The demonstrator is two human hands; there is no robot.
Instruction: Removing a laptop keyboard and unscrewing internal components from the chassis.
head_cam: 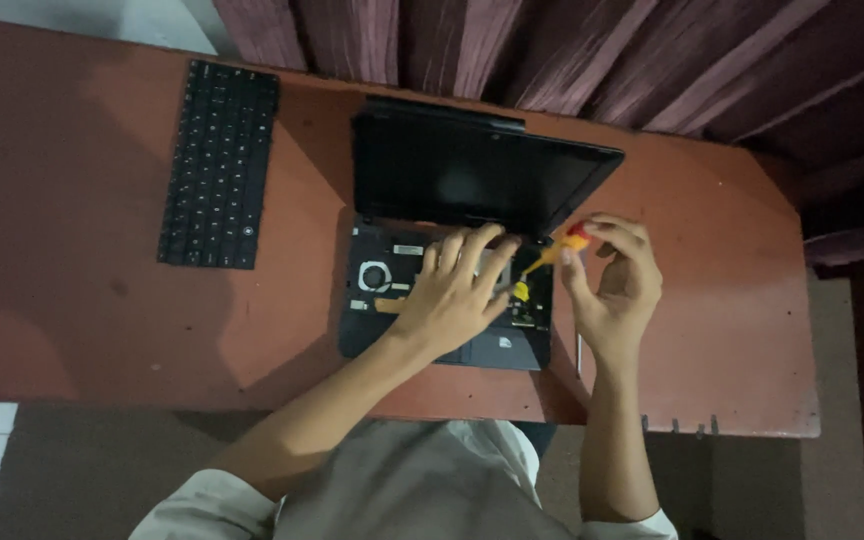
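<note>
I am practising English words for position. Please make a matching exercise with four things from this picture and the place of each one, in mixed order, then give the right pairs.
Things:
1. loose keyboard
2. screwdriver
3. left hand
4. slim metal tool

Places:
A. flat on the opened laptop base
B. on the table, left of the laptop
C. held in the right hand, tip pointing down at the laptop base
D. on the table, beside the laptop's right edge

Pairs: 1-B, 2-C, 3-A, 4-D
</note>
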